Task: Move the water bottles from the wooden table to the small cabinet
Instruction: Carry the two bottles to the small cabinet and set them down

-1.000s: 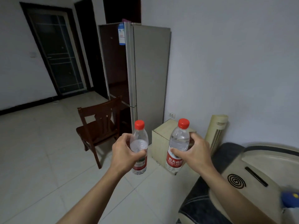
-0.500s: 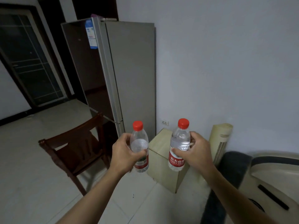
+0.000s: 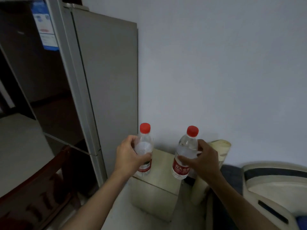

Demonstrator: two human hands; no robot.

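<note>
- The two water bottles (image 3: 144, 147) (image 3: 185, 153) are clear, glossy plastic with smooth red plastic caps and shiny red film labels.
- At six o'clock, the small cabinet (image 3: 163, 165) has a smooth, pale, faintly glossy top.
- At ten o'clock, the fridge (image 3: 106, 77) has a matt grey metal side and a dark, glossy front bearing a paper sticker (image 3: 44, 25).
- At eight o'clock, the chair (image 3: 38, 193) is dark varnished wood.

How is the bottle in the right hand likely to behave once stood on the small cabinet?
The right-hand bottle looks nearly full, so probably heavy for its size. Tall and narrow, it may tip if nudged. The small cabinet top looks flat.
</note>
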